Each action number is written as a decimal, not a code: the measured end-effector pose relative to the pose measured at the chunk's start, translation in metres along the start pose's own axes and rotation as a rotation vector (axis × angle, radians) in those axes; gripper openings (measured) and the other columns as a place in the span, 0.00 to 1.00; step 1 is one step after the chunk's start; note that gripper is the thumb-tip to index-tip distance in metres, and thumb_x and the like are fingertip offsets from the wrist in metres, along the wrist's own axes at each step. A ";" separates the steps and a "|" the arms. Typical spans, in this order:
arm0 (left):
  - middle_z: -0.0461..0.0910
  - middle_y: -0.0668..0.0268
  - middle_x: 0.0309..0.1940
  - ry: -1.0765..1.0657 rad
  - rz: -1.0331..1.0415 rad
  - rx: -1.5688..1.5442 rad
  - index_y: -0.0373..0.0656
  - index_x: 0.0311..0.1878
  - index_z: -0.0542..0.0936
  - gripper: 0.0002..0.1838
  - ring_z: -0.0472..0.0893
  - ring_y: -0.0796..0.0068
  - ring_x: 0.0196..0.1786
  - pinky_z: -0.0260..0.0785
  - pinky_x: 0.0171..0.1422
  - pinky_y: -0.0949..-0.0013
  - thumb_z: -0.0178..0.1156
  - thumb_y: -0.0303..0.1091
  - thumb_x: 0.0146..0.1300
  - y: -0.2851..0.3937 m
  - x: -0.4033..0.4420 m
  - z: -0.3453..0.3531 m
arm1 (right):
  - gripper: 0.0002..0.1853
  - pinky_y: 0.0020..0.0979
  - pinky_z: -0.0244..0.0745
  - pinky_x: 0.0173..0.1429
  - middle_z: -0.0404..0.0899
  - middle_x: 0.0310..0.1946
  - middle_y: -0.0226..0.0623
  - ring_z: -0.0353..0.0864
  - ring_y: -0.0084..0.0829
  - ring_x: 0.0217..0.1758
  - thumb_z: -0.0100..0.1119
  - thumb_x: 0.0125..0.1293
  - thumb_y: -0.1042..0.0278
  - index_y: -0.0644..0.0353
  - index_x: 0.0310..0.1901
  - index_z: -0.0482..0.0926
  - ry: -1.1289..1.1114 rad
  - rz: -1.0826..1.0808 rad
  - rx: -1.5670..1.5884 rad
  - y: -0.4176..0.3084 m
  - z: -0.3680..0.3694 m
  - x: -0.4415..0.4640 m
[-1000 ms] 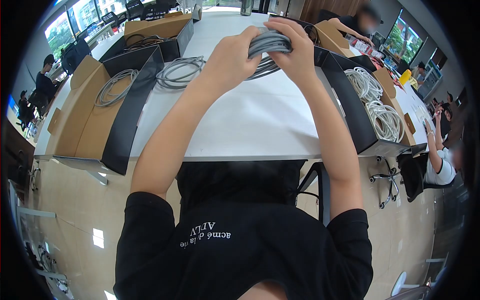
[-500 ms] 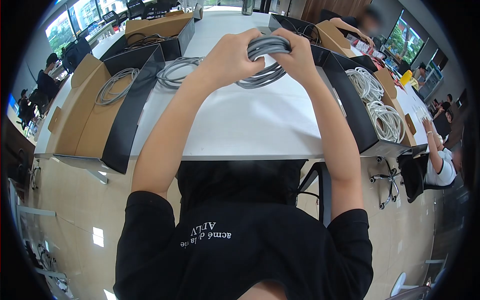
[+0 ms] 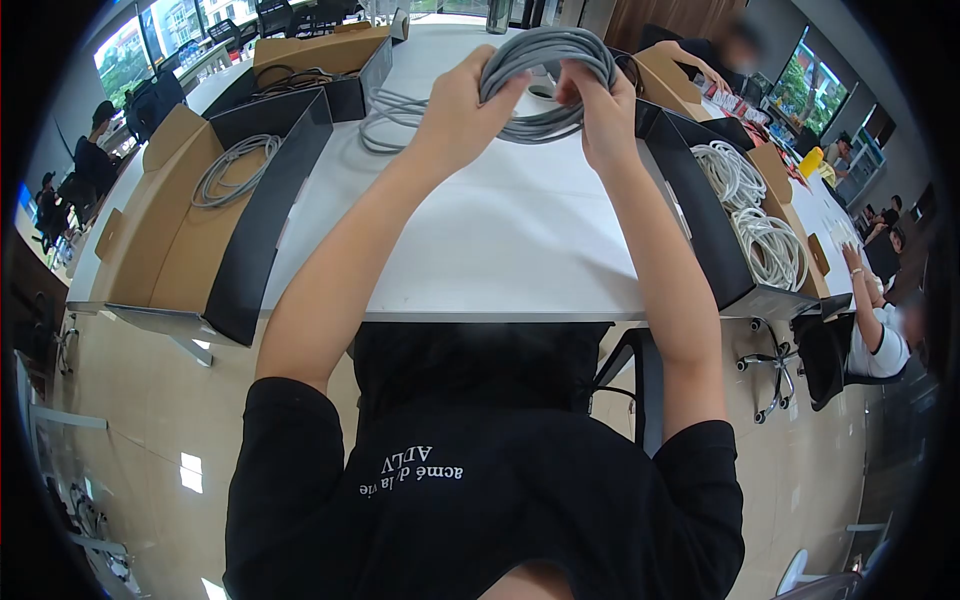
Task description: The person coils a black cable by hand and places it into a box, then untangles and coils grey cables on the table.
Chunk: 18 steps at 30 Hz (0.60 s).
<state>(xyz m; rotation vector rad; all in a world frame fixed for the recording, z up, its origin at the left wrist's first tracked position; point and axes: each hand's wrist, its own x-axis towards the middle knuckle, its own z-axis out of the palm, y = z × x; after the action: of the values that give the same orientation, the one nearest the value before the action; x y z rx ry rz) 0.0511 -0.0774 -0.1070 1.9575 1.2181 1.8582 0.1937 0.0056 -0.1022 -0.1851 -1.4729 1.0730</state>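
Note:
A thick coil of grey cable (image 3: pixel 548 44) is held up over the white table, its ring facing me. My left hand (image 3: pixel 468 112) is closed around the coil's left side, thumb on the inner edge. On the right side, my right hand (image 3: pixel 604 108) grips the same coil with its fingers curled into the ring. Loose loops of grey cable (image 3: pixel 385 110) spread leftward from behind my left hand, low over the table. Whether these loops rest on the table I cannot tell.
An open box (image 3: pixel 200 250) with a grey cable coil (image 3: pixel 236 172) is on the left. Another box (image 3: pixel 705 225) on the right contains white cable coils (image 3: pixel 768 245). Further boxes stand behind both. People sit at the tables (image 3: pixel 460 270) and beyond.
The grey coil has risen and turned so that its round opening now shows more. My hands have shifted on its sides, and the loose loops on the left have moved right and up.

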 end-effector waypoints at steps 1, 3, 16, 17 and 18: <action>0.72 0.70 0.20 0.035 0.035 0.074 0.39 0.34 0.72 0.08 0.71 0.81 0.24 0.63 0.31 0.75 0.58 0.33 0.59 0.000 0.001 -0.003 | 0.05 0.21 0.65 0.33 0.74 0.23 0.28 0.71 0.18 0.26 0.59 0.58 0.73 0.64 0.33 0.76 -0.030 -0.024 -0.046 0.000 0.001 -0.001; 0.72 0.66 0.20 0.061 0.142 0.241 0.39 0.35 0.70 0.07 0.72 0.79 0.24 0.64 0.31 0.73 0.56 0.31 0.59 0.004 0.003 -0.013 | 0.07 0.22 0.68 0.40 0.78 0.28 0.32 0.75 0.22 0.31 0.59 0.58 0.72 0.64 0.38 0.77 -0.085 -0.073 -0.136 0.001 0.003 -0.003; 0.75 0.58 0.21 -0.040 0.203 0.594 0.41 0.38 0.69 0.09 0.75 0.57 0.25 0.64 0.31 0.66 0.57 0.27 0.54 0.015 0.003 -0.020 | 0.11 0.18 0.62 0.33 0.72 0.20 0.25 0.69 0.16 0.26 0.67 0.50 0.67 0.61 0.29 0.75 -0.419 -0.035 -0.380 -0.011 -0.004 -0.003; 0.74 0.58 0.20 -0.060 0.192 0.603 0.42 0.38 0.69 0.09 0.75 0.59 0.24 0.64 0.31 0.67 0.57 0.28 0.55 0.015 0.003 -0.021 | 0.11 0.18 0.63 0.34 0.71 0.20 0.25 0.69 0.17 0.25 0.67 0.50 0.67 0.61 0.28 0.74 -0.434 0.009 -0.376 -0.010 -0.005 -0.003; 0.74 0.58 0.20 -0.079 0.181 0.613 0.42 0.38 0.70 0.08 0.75 0.61 0.23 0.64 0.30 0.68 0.57 0.29 0.55 0.014 0.003 -0.022 | 0.11 0.18 0.63 0.34 0.71 0.20 0.26 0.69 0.17 0.25 0.67 0.50 0.67 0.60 0.28 0.74 -0.449 0.052 -0.371 -0.010 -0.005 -0.003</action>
<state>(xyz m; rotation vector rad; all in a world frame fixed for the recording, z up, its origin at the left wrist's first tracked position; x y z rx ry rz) 0.0374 -0.0928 -0.0913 2.4851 1.7962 1.5770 0.2038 0.0006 -0.0986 -0.2551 -2.0810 0.9081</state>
